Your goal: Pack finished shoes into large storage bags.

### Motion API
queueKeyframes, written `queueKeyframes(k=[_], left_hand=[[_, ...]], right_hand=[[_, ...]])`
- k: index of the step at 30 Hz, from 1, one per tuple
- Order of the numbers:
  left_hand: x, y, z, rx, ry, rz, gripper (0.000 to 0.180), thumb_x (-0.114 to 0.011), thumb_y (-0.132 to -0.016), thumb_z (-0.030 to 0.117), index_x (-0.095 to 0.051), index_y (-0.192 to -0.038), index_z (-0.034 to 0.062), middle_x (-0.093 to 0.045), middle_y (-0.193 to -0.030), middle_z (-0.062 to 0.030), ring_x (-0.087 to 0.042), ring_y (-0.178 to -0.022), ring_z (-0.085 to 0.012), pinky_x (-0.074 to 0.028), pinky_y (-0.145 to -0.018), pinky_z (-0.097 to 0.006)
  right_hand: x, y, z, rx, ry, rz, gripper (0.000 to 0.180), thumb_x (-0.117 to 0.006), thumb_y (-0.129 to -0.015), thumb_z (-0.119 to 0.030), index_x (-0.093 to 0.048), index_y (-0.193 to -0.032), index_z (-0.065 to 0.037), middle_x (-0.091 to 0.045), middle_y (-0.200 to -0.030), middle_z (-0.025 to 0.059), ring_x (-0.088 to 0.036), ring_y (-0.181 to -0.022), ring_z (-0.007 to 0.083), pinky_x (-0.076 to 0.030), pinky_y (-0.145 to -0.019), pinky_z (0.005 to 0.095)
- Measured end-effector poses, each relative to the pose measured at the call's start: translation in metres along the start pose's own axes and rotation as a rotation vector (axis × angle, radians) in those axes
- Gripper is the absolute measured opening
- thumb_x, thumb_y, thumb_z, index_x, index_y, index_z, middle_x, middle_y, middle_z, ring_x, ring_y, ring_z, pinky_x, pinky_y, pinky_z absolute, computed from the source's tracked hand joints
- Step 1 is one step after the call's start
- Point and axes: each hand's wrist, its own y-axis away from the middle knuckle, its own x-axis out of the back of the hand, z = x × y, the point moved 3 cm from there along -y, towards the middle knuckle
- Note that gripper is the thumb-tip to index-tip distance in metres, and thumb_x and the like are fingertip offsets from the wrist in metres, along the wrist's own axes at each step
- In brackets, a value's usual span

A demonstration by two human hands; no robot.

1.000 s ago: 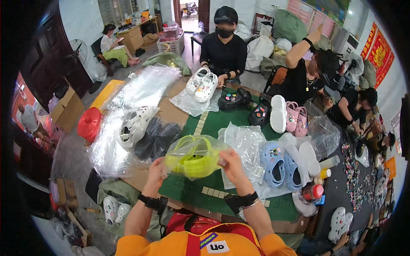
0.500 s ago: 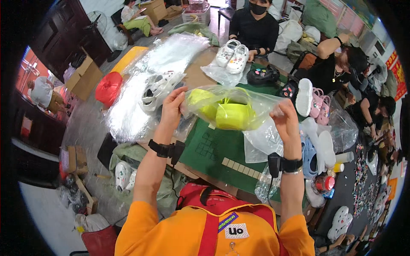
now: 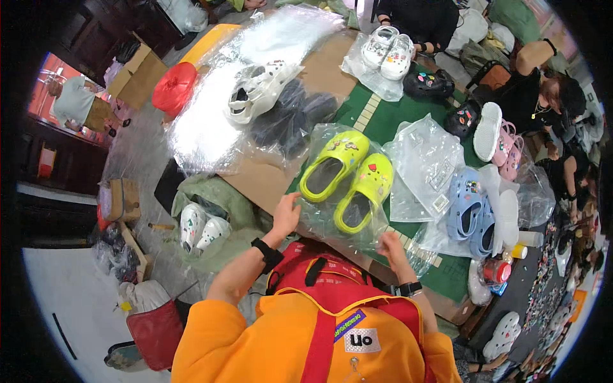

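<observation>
Smooth green matting and flat brown cardboard spread before us. Near their front edge lay two lime-green rubber clogs with charms on their toes, side by side inside a loose, clear plastic bag, toes pointing away. Our left hand pinched the bag's near-left edge, while our right hand gripped its near-right corner. We judged the step in hand to be straightening the bagged pair; whether the bag's mouth lay at our fingers, we could not tell. The next move called for a light, even pull, lest the pair slide off the front. To the right, a flattened, translucent bag and pale-blue clogs crowded us; bare cardboard on the left and matting beyond the toes left more room.
</observation>
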Motion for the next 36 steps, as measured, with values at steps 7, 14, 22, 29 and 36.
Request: queueKeyframes(k=[7, 14, 22, 29, 36], left_hand=[[-0.002, -0.006, 0.068, -0.202, -0.404, 0.0, 0.066, -0.059, -0.069, 0.037, -0.031, -0.123, 0.0118, -0.024, -0.126, -0.0206, -0.021, -0.116, -0.0384, -0.018, -0.091, -0.052], [-0.059, -0.031, 0.006, 0.391, 0.438, -0.081, 0.103, -0.065, -0.059, 0.054, -0.01, -0.131, 0.0041, -0.019, -0.126, -0.0293, -0.02, -0.117, -0.0395, -0.021, -0.097, -0.041], [-0.097, -0.002, -0.002, 0.428, 0.38, 0.131, 0.087, -0.067, -0.065, 0.033, -0.012, -0.13, 0.0158, -0.038, -0.111, -0.0287, -0.04, -0.102, -0.04, -0.034, -0.085, -0.043], [-0.075, -0.017, -0.018, 0.507, 0.96, 0.26, 0.079, -0.063, -0.065, 0.014, -0.015, -0.129, 0.0111, -0.042, -0.108, -0.0166, -0.046, -0.094, -0.0261, -0.042, -0.076, -0.035], [-0.041, -0.002, 0.002, 0.313, 1.208, 0.196, 0.064, -0.059, -0.07, 0.014, -0.023, -0.122, 0.0051, -0.04, -0.104, -0.0119, -0.044, -0.091, -0.0201, -0.04, -0.076, -0.032]], right_hand=[[-0.002, -0.042, 0.013, -0.058, -0.373, -0.163, 0.077, -0.059, -0.073, -0.038, -0.012, -0.129, -0.015, -0.024, -0.129, 0.0138, -0.024, -0.119, 0.0295, -0.031, -0.084, 0.0567], [-0.044, -0.073, 0.013, -0.284, -0.322, -0.114, 0.072, -0.068, -0.068, -0.022, -0.024, -0.124, -0.02, -0.027, -0.128, 0.0086, -0.025, -0.116, 0.0393, -0.022, -0.077, 0.0706], [-0.052, -0.111, 0.054, -0.178, -0.386, -0.147, 0.025, -0.052, -0.078, -0.016, -0.049, -0.099, -0.003, -0.054, -0.097, 0.0119, -0.054, -0.086, 0.0255, -0.047, -0.069, 0.0387], [-0.115, -0.066, 0.021, -0.113, -0.249, 0.018, 0.022, -0.054, -0.074, -0.005, -0.047, -0.095, 0.0, -0.054, -0.082, 0.0109, -0.055, -0.068, 0.0237, -0.048, -0.055, 0.0327], [-0.151, -0.015, 0.004, 0.19, -0.336, -0.136, 0.058, -0.056, -0.071, 0.002, -0.025, -0.118, -0.011, -0.045, -0.104, 0.0083, -0.049, -0.085, 0.0168, -0.045, -0.065, 0.027]])
